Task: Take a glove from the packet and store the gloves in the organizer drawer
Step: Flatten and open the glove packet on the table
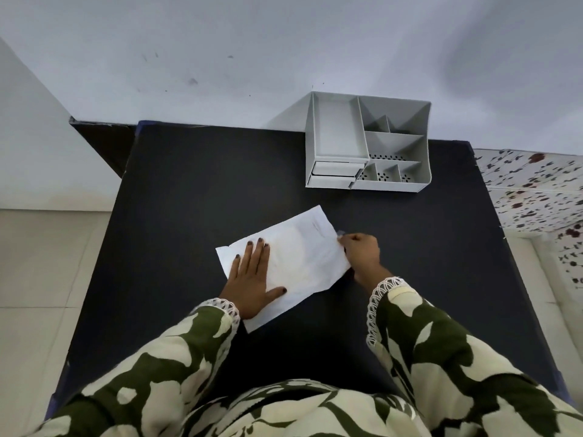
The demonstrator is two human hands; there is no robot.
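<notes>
While left hand (252,279) lies flat, fingers apart, on the flat white paper packet (303,263), right hand (359,250) pinched on its 3 o'clock edge risks tearing it crooked.

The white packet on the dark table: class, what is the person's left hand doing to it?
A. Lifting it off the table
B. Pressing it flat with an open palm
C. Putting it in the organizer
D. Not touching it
B: the left hand lies open, fingers spread, flat on the white packet, which rests on the dark table, while the right hand pinches its right edge.
</notes>
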